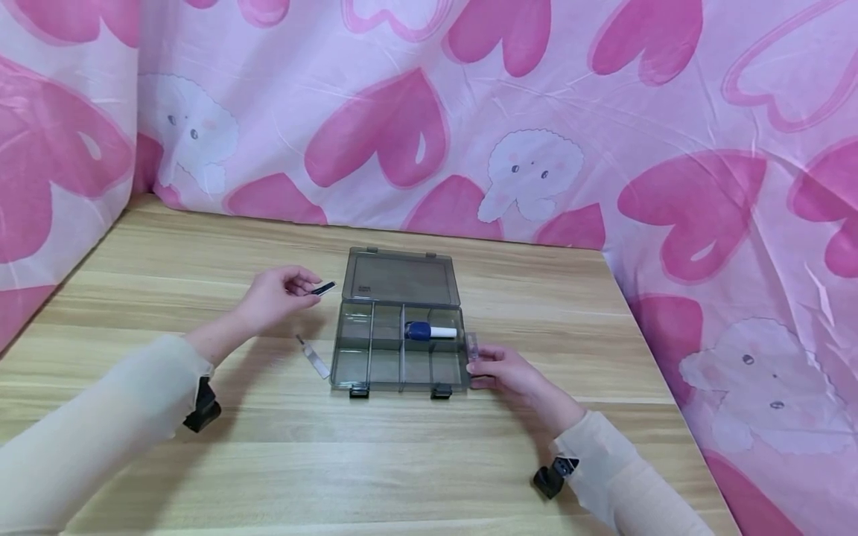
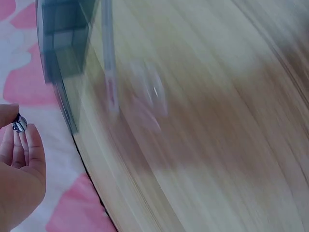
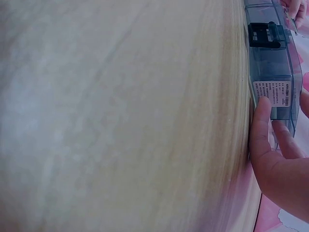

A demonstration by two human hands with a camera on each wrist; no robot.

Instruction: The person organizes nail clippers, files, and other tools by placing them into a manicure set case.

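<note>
In the head view the left hand [image 1: 276,299] is pinching a black tool [image 1: 324,288] left of the open box [image 1: 351,365]; a blue bottle [image 1: 418,331] is lying in its back right part; the right hand [image 1: 508,374] is gripping its right side. The left wrist view is showing that pinch; in the right wrist view a finger is touching the box's label [image 3: 273,93].
</note>
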